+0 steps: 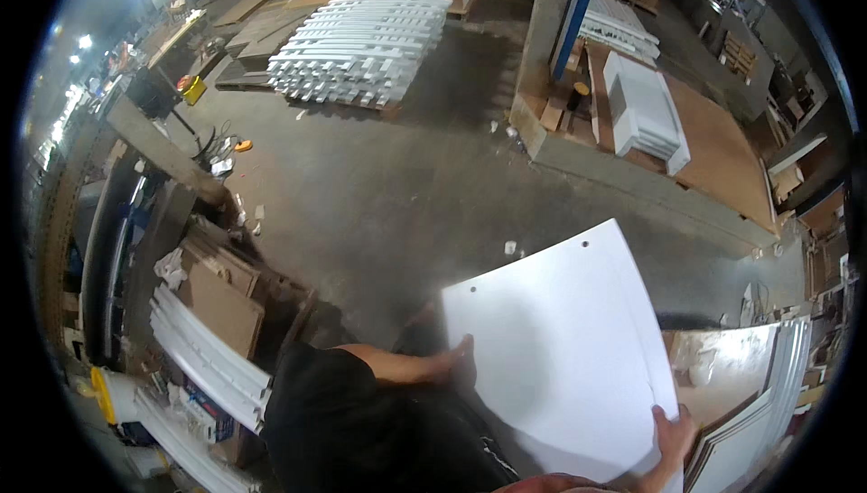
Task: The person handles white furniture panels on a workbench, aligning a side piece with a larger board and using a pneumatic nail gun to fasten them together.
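A large white panel (555,339) with two small dark holes near its far edge is held up in front of my body. My left hand (452,362) grips its left edge, the thumb on the white face and the other fingers hidden behind it. On the opposite side my right hand (675,434) is closed round the right edge, fingertips showing on the face. The panel tilts, its far right corner reaching farthest out. Its near edge runs down close to my dark clothing.
A stack of white slats (361,46) lies on a pallet across the concrete floor (388,186). White boxed panels (643,114) rest on a low brown platform (722,145) by a pillar (551,32). More white panels (750,421) lean at right; white strips (203,353) lie at left.
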`<state>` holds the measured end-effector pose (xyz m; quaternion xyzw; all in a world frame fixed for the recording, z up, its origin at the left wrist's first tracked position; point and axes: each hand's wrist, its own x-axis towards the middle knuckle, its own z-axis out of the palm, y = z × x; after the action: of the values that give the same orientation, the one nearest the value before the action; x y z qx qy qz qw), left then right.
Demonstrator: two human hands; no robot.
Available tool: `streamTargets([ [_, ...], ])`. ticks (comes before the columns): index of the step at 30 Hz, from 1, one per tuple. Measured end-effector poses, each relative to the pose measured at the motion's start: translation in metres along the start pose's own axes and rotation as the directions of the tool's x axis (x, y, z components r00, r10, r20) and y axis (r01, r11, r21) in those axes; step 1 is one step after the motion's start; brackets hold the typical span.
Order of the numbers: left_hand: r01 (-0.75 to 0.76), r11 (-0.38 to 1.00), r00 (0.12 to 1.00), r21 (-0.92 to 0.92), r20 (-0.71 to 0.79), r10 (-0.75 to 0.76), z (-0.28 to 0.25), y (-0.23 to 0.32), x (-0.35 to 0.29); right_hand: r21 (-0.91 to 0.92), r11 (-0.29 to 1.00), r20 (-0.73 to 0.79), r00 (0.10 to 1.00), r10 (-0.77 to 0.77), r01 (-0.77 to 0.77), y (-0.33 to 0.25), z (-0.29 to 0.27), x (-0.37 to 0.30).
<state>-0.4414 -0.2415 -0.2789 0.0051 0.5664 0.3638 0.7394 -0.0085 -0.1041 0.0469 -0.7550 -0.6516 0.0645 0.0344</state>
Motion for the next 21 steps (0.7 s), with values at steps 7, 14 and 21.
streamTargets([
  [7, -0.403, 0.915, 0.832, -0.002, 0.417, 0.367, 0.084, 0.395, 0.035, 0.086, 0.972, -0.597, 0.77, 0.227, -0.22, -0.219, -0.164, 0.023],
  [14, -0.876, 0.479, 0.419, 0.055, 0.579, 0.699, 0.167, 0.488, 0.007, 0.383, 0.887, -0.823, 0.34, 0.455, -0.26, -0.135, -0.175, 0.102],
  [21, -0.68, 0.602, 0.732, 0.419, 0.438, 0.522, 0.141, 0.622, 0.089, 0.658, 0.753, -0.693, 0.388, 0.608, -0.006, -0.262, -0.051, 0.233],
])
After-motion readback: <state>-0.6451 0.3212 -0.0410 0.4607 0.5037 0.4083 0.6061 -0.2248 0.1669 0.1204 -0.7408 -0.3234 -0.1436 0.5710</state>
